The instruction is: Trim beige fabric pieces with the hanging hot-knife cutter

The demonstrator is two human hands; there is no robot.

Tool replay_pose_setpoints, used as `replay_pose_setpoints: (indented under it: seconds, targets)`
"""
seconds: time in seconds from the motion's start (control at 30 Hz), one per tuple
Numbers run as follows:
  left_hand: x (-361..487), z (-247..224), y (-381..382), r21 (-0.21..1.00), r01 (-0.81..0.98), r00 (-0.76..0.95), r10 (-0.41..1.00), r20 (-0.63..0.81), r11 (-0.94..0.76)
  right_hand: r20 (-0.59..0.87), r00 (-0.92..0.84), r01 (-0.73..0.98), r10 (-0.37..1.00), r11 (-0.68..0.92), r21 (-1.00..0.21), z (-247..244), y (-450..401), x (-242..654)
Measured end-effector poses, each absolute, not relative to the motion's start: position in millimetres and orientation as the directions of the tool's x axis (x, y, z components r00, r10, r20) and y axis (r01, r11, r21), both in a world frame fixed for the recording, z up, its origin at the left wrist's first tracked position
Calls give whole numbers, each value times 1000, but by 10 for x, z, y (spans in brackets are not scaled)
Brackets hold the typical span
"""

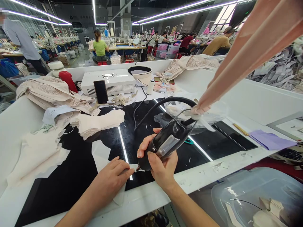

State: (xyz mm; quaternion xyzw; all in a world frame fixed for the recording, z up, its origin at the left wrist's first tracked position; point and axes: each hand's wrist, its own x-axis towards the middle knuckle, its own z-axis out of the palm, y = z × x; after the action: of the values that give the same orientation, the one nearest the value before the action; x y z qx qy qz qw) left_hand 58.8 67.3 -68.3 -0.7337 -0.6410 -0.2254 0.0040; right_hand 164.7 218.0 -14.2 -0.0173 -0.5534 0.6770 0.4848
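Note:
My right hand (161, 160) is wrapped round a black corded hand tool (165, 143) with a metal plate on its side. The tool leans down to the left, and its narrow tip is close to my left fingertips. My left hand (113, 176) has its fingers together on a thin white piece of fabric (100, 154), holding its edge near the tip. Part of that piece is hidden beneath the hand. A twisted pink cloth (241, 60) comes down from above and is tied near the tool's cord end. Both hands are over the glossy black tabletop (78, 164).
Cream fabric pieces (99, 121) are stacked at the left, near a phone (101, 92) and a white metal box (109, 83). Teal-handled scissors (188, 141) lie behind the tool. Purple cloth (272, 139) is at the right, above a clear plastic bin (258, 195). White side walls enclose the table.

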Motion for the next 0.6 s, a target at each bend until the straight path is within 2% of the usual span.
replay_pose_setpoints:
  seconds: [0.43,0.6]
  targets:
    - [580,-700,684,222,959,79,921,381,-174,482,-482,-596,732,130,-792,-145,2262,1725]
    - [429,-834,642,130,955,172,851,496,-268,395,-502,-534,770,83,-841,-97,2147,1677]
